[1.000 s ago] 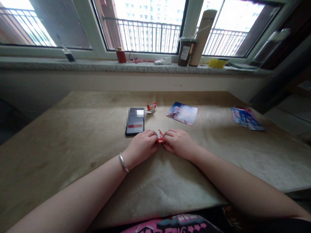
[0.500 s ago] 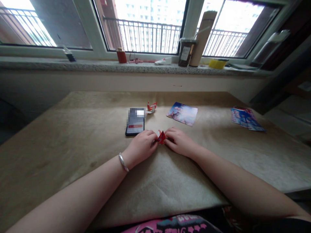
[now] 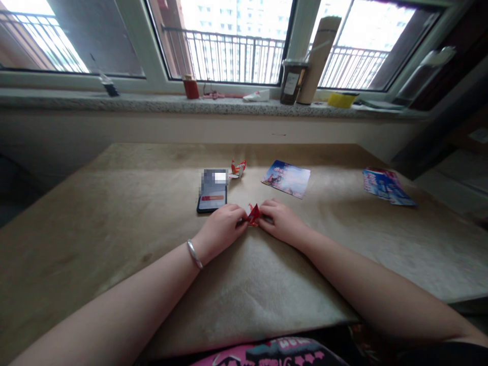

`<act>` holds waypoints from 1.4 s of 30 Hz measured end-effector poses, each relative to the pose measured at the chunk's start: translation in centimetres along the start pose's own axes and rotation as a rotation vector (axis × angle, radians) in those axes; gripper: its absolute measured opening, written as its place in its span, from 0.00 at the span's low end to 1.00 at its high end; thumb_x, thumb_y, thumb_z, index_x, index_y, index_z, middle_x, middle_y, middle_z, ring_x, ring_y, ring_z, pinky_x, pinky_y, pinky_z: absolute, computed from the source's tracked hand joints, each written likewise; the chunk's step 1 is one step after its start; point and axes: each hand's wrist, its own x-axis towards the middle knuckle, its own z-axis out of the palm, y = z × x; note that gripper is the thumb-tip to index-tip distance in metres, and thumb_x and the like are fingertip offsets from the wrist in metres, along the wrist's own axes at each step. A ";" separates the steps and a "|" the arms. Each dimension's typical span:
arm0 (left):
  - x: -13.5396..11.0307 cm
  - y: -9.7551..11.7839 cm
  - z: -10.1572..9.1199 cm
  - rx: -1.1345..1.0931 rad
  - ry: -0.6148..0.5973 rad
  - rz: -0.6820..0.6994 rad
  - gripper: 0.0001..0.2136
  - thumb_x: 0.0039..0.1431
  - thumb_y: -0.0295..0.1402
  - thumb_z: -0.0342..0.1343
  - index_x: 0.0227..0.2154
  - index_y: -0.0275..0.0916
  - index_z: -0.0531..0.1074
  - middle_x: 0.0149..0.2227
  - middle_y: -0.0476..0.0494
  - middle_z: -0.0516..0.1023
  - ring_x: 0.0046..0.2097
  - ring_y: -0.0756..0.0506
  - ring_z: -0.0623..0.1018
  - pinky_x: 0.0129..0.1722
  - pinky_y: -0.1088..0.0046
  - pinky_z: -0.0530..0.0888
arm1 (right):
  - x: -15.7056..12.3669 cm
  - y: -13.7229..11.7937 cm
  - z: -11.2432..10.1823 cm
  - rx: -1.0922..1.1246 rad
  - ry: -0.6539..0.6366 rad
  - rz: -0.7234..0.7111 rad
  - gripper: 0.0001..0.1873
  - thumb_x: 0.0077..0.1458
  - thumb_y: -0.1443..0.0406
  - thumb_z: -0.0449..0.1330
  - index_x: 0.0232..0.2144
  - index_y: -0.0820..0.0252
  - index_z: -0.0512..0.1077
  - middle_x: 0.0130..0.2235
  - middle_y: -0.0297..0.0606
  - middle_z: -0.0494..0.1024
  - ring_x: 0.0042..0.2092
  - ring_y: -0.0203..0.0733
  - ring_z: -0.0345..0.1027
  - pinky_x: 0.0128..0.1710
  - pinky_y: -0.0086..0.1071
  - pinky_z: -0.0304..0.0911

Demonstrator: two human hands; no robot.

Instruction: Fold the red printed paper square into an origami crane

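Note:
Low over the table, a small red-and-white folded paper piece (image 3: 253, 215) with pointed tips sits between my two hands. My left hand (image 3: 225, 223) is closed, its fingertips pinching the paper's left side; a silver bangle circles that wrist. From the right, my right hand (image 3: 281, 221) pinches the opposite side with thumb and fingers. Parts of the paper are hidden behind the fingertips. Just beyond my left hand lies a phone (image 3: 212, 195) with a blurred screen. Another folded red-and-white paper figure (image 3: 238, 169) stands behind, beside the phone's upper right corner.
A blue-and-pink printed sheet (image 3: 286, 179) lies flat beyond my right hand. Farther right, several printed sheets (image 3: 387, 187) overlap near the table (image 3: 114, 218) edge. On the window sill stand a red bottle (image 3: 190, 88), a dark lidded container (image 3: 292, 83), a cardboard tube (image 3: 319, 60) and a yellow item (image 3: 342, 100).
Both hands keep their pinch on the folded paper, with only slight finger shifts. My right fingers have edged a little, showing slightly more of the paper. Everything else stays put.

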 end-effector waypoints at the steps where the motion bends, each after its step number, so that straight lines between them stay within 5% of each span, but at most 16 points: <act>1: 0.0 0.0 -0.1 -0.008 0.004 0.007 0.03 0.55 0.27 0.53 0.28 0.36 0.71 0.32 0.44 0.75 0.35 0.47 0.73 0.37 0.73 0.70 | 0.0 0.0 0.0 -0.008 0.000 -0.005 0.06 0.54 0.66 0.56 0.31 0.60 0.73 0.34 0.39 0.74 0.39 0.40 0.63 0.41 0.31 0.59; 13: -0.5 -0.9 0.2 -0.081 -0.020 0.137 0.07 0.57 0.28 0.50 0.35 0.38 0.73 0.39 0.44 0.77 0.42 0.46 0.75 0.46 0.70 0.71 | -0.3 -0.5 -1.2 -0.168 -0.057 -0.006 0.08 0.55 0.65 0.54 0.30 0.60 0.73 0.32 0.38 0.75 0.38 0.41 0.64 0.38 0.31 0.58; 22: -0.6 -0.5 -0.6 -0.050 -0.068 0.113 0.07 0.58 0.28 0.49 0.37 0.37 0.70 0.34 0.44 0.76 0.36 0.47 0.75 0.37 0.72 0.72 | -0.1 -0.1 -0.8 -0.174 -0.072 0.064 0.07 0.55 0.62 0.54 0.29 0.60 0.68 0.33 0.39 0.73 0.39 0.41 0.63 0.38 0.31 0.57; 42: -0.8 0.0 -0.4 0.028 -0.079 0.175 0.13 0.58 0.25 0.48 0.45 0.38 0.69 0.39 0.43 0.74 0.41 0.46 0.75 0.42 0.69 0.73 | 0.1 -0.4 -0.5 -0.205 -0.070 0.089 0.10 0.56 0.61 0.53 0.34 0.61 0.68 0.35 0.41 0.74 0.40 0.43 0.62 0.40 0.34 0.56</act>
